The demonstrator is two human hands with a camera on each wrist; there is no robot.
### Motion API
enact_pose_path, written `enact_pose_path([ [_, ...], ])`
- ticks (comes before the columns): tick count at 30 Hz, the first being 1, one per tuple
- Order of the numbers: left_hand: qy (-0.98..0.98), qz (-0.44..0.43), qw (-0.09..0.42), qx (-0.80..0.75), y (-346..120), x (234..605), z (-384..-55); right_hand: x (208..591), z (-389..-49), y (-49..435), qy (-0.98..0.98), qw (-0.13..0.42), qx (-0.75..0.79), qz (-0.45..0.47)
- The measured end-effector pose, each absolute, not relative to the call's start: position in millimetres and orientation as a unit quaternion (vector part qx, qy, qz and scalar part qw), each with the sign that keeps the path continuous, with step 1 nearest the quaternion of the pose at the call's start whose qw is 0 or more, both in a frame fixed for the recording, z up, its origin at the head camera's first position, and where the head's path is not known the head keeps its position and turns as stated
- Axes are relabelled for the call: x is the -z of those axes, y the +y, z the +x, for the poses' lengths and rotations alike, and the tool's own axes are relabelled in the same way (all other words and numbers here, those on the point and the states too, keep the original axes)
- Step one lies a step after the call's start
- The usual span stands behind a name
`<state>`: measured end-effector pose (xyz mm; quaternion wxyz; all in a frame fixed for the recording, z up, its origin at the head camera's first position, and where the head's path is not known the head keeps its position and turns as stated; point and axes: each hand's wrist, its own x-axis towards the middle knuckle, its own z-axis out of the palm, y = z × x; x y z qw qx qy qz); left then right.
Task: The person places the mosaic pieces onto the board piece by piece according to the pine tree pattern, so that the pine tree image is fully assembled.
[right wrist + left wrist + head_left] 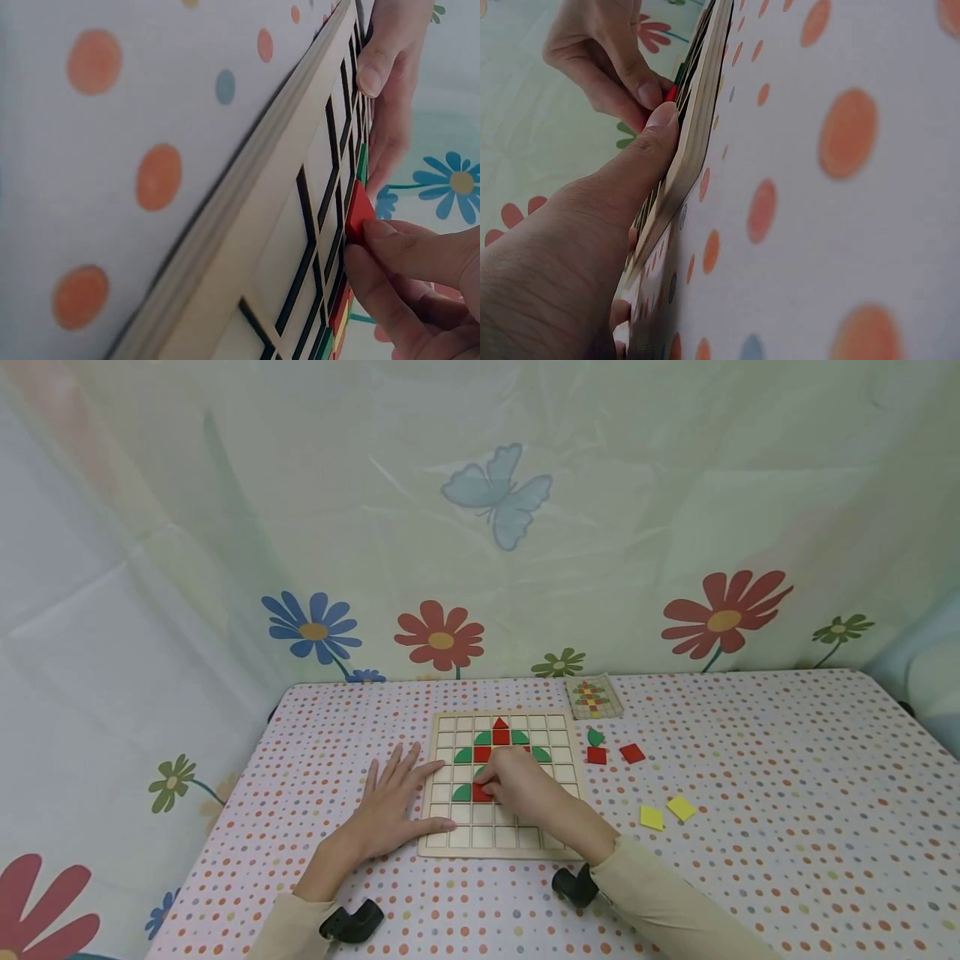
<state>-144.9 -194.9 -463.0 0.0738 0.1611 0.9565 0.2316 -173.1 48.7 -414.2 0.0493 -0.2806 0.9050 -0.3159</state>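
Observation:
A wooden grid board point(483, 837) lies on the table, with red squares, green quarter-round pieces and a red triangle point(500, 724) forming a tree-like pattern. My right hand point(522, 787) reaches over the board and pinches a red square tile point(359, 212) between thumb and finger, right at the grid. Left of that tile sits a green quarter-round piece point(462, 792). With fingers spread, my left hand point(392, 810) rests at the board's left side, its thumb over the edge. My right hand hides part of the pattern's middle.
Right of the board lie a green piece point(596, 737), two red squares point(632, 753) and two yellow squares point(652, 817). A small pattern card point(594, 697) with a coloured tree design lies behind the board's far right corner. A dotted cloth point(787, 827) covers the table.

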Motion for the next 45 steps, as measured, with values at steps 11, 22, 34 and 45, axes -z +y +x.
enact_pose_path([
  [11,0.957,0.155,0.074,-0.232,-194.3,462.3,-145.1,416.5,-175.5,52.4,0.896,0.056,0.318,-0.305],
  [22,0.959,0.153,0.074,-0.227,-196.5,460.8,-145.0,409.3,-167.8,112.0,0.866,0.084,0.359,-0.337],
  [34,0.957,0.157,0.070,-0.232,-200.0,463.1,-144.0,412.0,-152.4,199.5,0.913,0.061,0.300,-0.268],
  [45,0.957,0.158,0.072,-0.231,-193.7,464.2,-144.9,434.8,-124.5,241.5,0.949,0.006,0.271,-0.164],
])
